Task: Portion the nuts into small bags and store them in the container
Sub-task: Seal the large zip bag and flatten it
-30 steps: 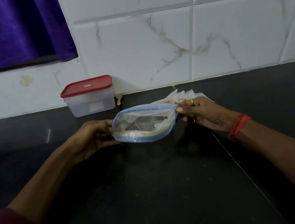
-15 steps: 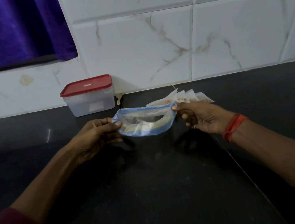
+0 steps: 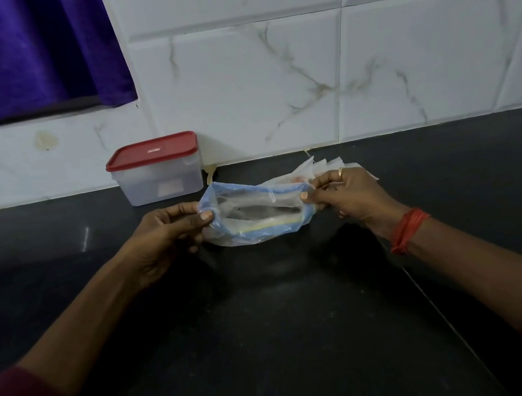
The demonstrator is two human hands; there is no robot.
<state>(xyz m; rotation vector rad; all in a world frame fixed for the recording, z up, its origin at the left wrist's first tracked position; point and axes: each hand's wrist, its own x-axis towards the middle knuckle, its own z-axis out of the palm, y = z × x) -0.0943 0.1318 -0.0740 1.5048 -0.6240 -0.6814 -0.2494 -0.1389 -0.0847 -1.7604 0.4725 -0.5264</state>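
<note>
A clear zip bag (image 3: 256,213) with a blue and yellow seal strip hangs between my hands above the black counter, its mouth gaping toward me. My left hand (image 3: 170,234) pinches its left end with thumb and fingers. My right hand (image 3: 343,198) pinches its right end. I cannot see any nuts inside the bag. A clear plastic container (image 3: 159,173) with a red lid on it stands at the wall, behind and left of the bag. Several small clear bags (image 3: 328,164) lie on the counter behind my right hand, partly hidden by it.
The black counter (image 3: 271,330) stretches toward me, with a seam line running down on the right. White marbled wall tiles (image 3: 269,79) back it. A purple cloth (image 3: 21,53) hangs at the upper left.
The bag's mouth narrowed half a second ago and now gapes wider again. Both hands have kept their pinch on its ends and shifted only slightly.
</note>
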